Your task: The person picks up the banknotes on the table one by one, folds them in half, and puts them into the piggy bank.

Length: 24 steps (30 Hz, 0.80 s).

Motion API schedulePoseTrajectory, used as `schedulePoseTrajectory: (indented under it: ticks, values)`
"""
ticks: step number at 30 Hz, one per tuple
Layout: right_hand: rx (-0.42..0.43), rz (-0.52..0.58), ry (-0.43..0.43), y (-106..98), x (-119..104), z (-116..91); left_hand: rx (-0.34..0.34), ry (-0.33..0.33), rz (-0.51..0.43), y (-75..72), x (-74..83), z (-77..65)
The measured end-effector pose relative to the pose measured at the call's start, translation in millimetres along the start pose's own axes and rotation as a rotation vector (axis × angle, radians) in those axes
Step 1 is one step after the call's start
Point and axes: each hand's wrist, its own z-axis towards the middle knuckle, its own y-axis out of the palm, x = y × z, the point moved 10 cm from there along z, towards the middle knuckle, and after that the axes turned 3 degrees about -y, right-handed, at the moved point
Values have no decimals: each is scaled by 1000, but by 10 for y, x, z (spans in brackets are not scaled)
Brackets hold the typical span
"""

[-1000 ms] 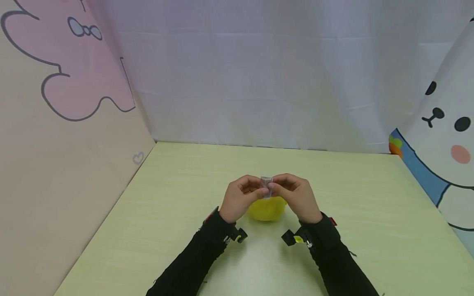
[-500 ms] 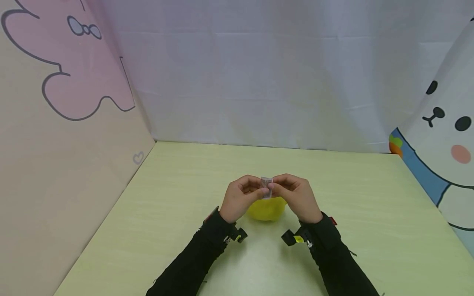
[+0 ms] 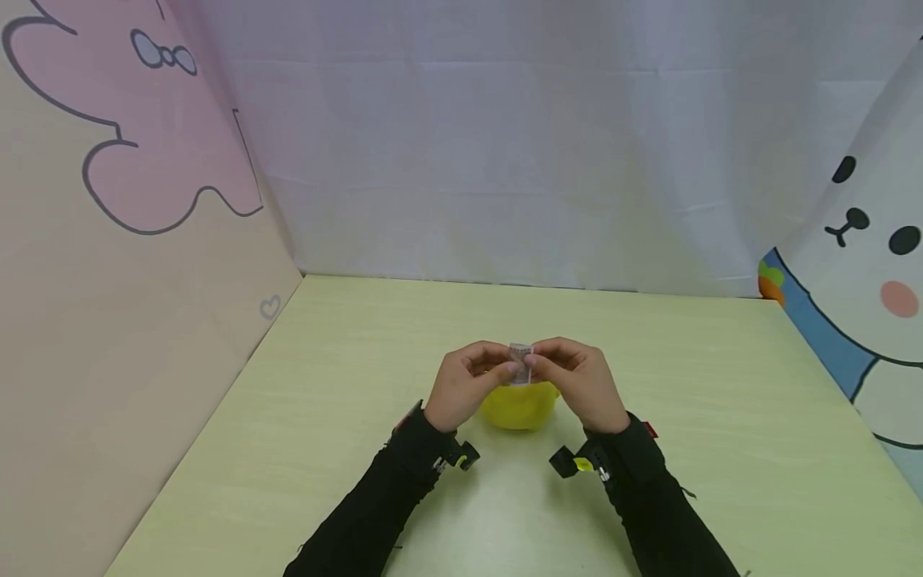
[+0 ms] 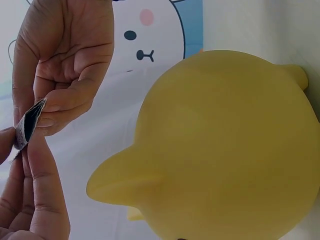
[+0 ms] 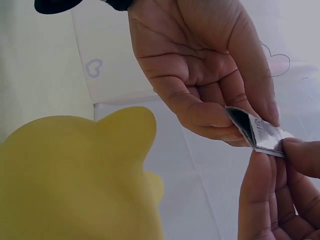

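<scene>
A small folded banknote (image 3: 521,362), grey with faint print, is pinched between both hands at the middle of the table. My left hand (image 3: 465,385) holds its left side with thumb and fingers. The right side of the note is gripped the same way by my right hand (image 3: 580,382). In the right wrist view the banknote (image 5: 265,134) shows a pale outer face and a dark inner fold. Just below and behind the hands is a round yellow piggy bank (image 3: 519,407) with a pointed ear; the hands partly hide its top in the head view.
The pale yellow-green table (image 3: 360,336) extends around the hands on all sides. A white curtain (image 3: 505,160) hangs along its back edge. Cartoon-printed panels stand at the left (image 3: 144,320) and the right (image 3: 865,280).
Both hands stay in nearly the same place and keep their hold on the banknote. The note's and fingers' positions shift only slightly. The piggy bank has not moved.
</scene>
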Motion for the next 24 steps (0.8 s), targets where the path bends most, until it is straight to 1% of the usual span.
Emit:
schedulePoseTrajectory:
  ticks: [8,17,24]
  values:
    - [-15,22,-14,25,11,0,8,-2,-10,-6,-18,2]
    - [4,-32,-33,36,-22,-3,30,16,4,-12,-7,-7]
    - [15,-29,-49,41,-25,-5,45,22,15,-19,-15,-13]
